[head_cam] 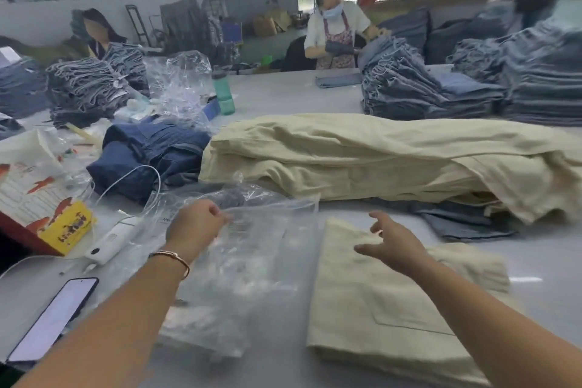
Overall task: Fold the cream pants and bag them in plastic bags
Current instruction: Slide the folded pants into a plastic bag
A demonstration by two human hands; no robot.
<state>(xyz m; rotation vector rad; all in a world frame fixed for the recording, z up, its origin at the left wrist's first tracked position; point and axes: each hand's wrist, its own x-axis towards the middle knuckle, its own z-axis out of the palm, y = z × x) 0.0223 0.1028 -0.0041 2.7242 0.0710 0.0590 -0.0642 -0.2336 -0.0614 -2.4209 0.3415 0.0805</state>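
nearest, left: a phone [53, 320] lies face up at the table [535, 264] edge, a white power bank [110, 241] with its cable beside it, parked clear of the work patch.

1 folded pair of cream pants [393, 299] lies flat in front right, a pocket seam facing up; the fold looks done, so bagging is judged to be the step in hand. the right hand [395, 241] is held just above the fold's far edge, fingers apart and loosely bent, nothing gripped; contact with the cloth cannot be told.

just left of the fold, a stack of clear plastic bags [239, 280] is spread flat, kept within reach of the feeding side. the left hand [196, 219] is pinched on the far edge of the top bag, thumb against fingertips, likely to peel 1 sheet off the stack and open its mouth. film is slippery and clingy, so 2 sheets could lift together.

left side: a printed paper bag [28, 186] and a yellow box [67, 227] sit as clutter.

mid table: a long pile of unfolded cream pants [362, 161] is laid across, staged as the supply, resting on some grey-blue garments [466, 222]. dark blue garments [148, 154] are heaped at its left end.

further: crumpled loose plastic [179, 85], a green bottle [224, 93], and stacks of folded jeans [472, 85] on both sides.

far: a masked worker [333, 25] is seen handling jeans; a 2nd person [96, 30] sits at far left.
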